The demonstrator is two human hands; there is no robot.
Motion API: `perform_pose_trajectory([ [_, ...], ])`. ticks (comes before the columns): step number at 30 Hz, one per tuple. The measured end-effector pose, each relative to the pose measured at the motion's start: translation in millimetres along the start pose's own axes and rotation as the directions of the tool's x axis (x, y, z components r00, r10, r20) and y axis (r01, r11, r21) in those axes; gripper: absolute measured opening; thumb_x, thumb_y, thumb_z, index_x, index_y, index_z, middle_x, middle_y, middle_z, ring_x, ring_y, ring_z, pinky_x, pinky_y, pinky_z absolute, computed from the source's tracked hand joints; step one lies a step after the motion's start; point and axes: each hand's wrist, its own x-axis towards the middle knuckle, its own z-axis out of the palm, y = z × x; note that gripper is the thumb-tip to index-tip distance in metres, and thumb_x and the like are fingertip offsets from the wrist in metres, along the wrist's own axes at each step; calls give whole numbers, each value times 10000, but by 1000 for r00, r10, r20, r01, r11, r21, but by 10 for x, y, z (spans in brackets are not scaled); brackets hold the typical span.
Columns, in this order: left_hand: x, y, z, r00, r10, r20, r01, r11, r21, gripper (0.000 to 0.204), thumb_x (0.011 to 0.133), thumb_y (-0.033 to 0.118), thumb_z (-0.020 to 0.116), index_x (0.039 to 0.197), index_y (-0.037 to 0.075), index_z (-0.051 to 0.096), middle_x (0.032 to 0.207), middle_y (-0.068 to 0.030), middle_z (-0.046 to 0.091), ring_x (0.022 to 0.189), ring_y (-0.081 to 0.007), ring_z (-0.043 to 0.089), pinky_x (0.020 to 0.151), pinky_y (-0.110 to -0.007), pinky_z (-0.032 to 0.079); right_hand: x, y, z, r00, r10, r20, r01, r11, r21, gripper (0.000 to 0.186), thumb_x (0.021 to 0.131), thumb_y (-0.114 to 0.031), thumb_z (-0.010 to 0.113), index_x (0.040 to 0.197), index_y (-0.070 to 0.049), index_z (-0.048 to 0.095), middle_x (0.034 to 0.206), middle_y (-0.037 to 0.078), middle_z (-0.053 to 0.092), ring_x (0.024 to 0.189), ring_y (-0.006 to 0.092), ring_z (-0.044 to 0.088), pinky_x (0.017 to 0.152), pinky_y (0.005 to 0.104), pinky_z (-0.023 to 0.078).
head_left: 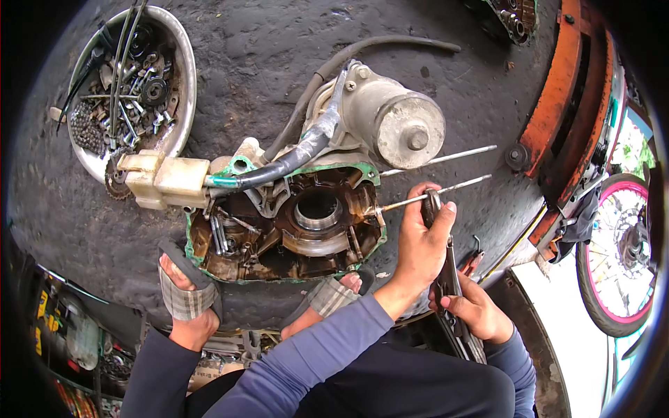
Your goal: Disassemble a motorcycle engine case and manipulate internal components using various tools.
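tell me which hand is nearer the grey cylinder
Left. The left hand is just below the cylinder in the picture; the right hand is farther down and to the right.

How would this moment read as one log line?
Left hand: holds dark tool near its top; right hand: grips its lower part; tool top: at metal rod; engine casing: inside exposed

Engine case (310,247) on floor (237,49), bowl (189,90) w/ bolts (138,108) behind-L, wheel (633,244) far R.
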Motion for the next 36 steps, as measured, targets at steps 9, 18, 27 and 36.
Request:
perform_pose_trajectory([
  [9, -447, -139, -140, 983, -97, 154, 68, 981, 184, 657, 829, 130, 775, 1311, 61, 335, 1005, -72, 570, 830, -126, 605, 794, -309, 535, -15, 22, 2, 1000, -17, 0, 17, 998, 57, 425, 942, -158, 574, 1298, 46, 463, 1014, 42, 556, 931, 118, 495, 819, 281, 429],
  [18, -464, -139, -175, 944, -257, 209, 220, 958, 186, 603, 805, 32, 751, 1223, 15, 317, 925, -105, 619, 997, -241, 665, 890, -387, 537, -130, 113, 190, 982, -119, -144, 148, 967, 208, 520, 840, -47, 604, 1318, 81, 444, 1059, 76, 583, 992, 141, 553, 828, 283, 452],
  [27, -560, -119, -67, 959, -235, 157, 213, 966, 145, 572, 824, 30, 721, 1238, -8, 328, 958, -92, 597, 1008, -238, 646, 920, -401, 518, -22, 78, 215, 968, -91, -233, 19, 955, -296, 433, 814, -36, 577, 1223, 84, 503, 933, 175, 651, 857, 224, 652, 724, 355, 507],
  [36, -749, 0, -55, 882, -441, 164, 430, 897, 99, 472, 845, 248, 762, 1162, 23, 495, 1031, -80, 597, 954, -159, 588, 871, -326, 478, 6, 46, 205, 973, -193, -128, 138, 926, -350, 364, 805, 17, 618, 1159, 24, 535, 1007, 144, 647, 951, 236, 633, 810, 364, 507],
])
